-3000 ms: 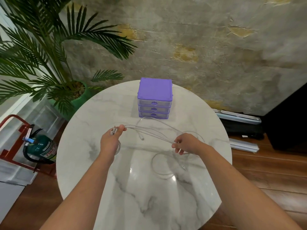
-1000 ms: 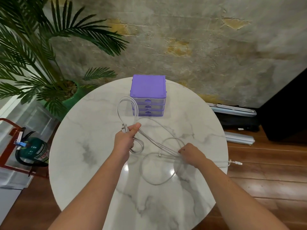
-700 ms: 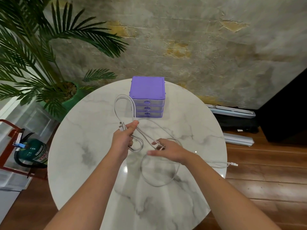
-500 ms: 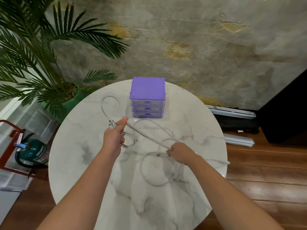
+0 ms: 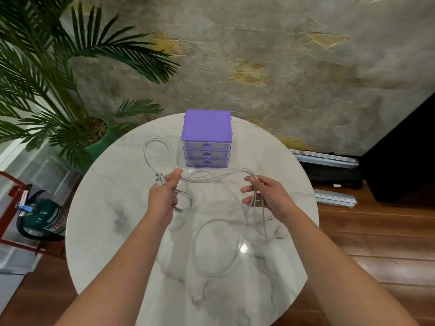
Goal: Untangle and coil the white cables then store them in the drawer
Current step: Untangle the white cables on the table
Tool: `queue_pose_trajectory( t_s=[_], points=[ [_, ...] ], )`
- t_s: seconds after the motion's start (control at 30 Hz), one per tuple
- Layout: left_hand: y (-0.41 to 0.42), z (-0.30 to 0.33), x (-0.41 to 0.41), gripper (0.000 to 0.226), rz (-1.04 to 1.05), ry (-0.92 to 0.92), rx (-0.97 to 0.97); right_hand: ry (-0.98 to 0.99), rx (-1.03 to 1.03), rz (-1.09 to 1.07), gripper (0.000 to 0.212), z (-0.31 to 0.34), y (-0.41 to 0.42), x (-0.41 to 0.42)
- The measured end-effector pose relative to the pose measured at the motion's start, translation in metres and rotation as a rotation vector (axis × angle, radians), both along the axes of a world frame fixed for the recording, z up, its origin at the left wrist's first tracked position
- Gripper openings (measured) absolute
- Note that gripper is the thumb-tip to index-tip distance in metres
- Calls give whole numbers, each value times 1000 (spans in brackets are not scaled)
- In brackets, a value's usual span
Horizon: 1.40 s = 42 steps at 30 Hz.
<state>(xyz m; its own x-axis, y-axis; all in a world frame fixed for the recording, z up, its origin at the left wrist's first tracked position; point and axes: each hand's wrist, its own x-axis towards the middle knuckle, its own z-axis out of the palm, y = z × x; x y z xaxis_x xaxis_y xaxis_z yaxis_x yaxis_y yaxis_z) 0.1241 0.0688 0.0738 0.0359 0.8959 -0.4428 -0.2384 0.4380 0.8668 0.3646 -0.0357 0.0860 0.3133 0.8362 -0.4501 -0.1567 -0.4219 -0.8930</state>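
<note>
1. Nearest us on the marble table (image 5: 122,231), slack from the white cables (image 5: 211,177) lies in a loose ring, with strands rising from it to the right hand (image 5: 266,196).
2. Our right hand hangs above the table on the right with fingers spread and fairly straight – several strands drape over them and fall toward the ring, so we judge it as carrying the cables, not clenching them.
3. Our left hand (image 5: 164,194) is to the left at about the same height; thumb and curled fingers pinch the bundle just beside a plug, with 1 small loop hanging below the fist and 1 longer loop reaching away to the far left.
4. Between the hands the strands sag in a shallow wave, clear of the table.
5. We judge the step to be coiling – to do it well, the left pinch should stay firm as the anchor while the right feeds each turn across at an even size, letting the ring unwind freely so no twist gets trapped.
6. Farthest, the purple drawer unit (image 5: 206,137) stands with all 3 drawers closed, apart from the cables; nothing is stored yet.
</note>
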Motion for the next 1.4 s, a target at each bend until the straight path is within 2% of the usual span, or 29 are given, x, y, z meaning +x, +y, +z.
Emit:
queue_pose_trajectory(
  t_s=[0.13,0.17,0.27,0.33,0.5,0.57,0.63,0.7,0.8,0.87,0.97,1.03,1.17,1.27,1.4],
  points=[
    [2,1,-1,14,32,-13,-17,-388,-252,180,39,-11,-4,3],
    [2,1,-1,13,29,-8,-18,-363,-270,172,40,-12,-4,2],
    [-2,-2,0,11,18,-2,-24,-107,-160,59,37,-6,-6,0],
    [-5,-4,1,14,18,-7,-35,-58,-101,20,35,2,-5,1],
    [0,-6,-1,22,53,-18,-36,-272,-112,81,33,17,-7,21],
    [3,-7,-4,24,77,-31,-29,-251,-89,143,19,18,-11,32],
    [5,-7,-5,25,94,-43,-26,-348,-101,217,13,18,-18,39],
    [6,-7,-4,25,115,-54,-31,-498,-149,220,19,13,-24,41],
    [5,-9,0,26,119,-49,-37,-603,-241,152,41,3,-30,38],
    [1,-11,4,28,107,-41,-40,-533,-234,132,42,5,-29,34],
    [-6,-15,11,28,93,-41,-47,-107,-65,-14,24,19,-22,30],
    [-11,-17,15,28,78,-43,-52,58,32,-60,19,24,-20,31],
    [-18,-21,17,29,41,-23,-48,-38,14,-20,23,20,-25,32],
    [-20,-22,17,28,37,-8,-47,26,58,-19,26,19,-30,36],
    [-20,-21,17,28,56,-11,-53,-154,-70,77,24,18,-36,37]
  ],
)
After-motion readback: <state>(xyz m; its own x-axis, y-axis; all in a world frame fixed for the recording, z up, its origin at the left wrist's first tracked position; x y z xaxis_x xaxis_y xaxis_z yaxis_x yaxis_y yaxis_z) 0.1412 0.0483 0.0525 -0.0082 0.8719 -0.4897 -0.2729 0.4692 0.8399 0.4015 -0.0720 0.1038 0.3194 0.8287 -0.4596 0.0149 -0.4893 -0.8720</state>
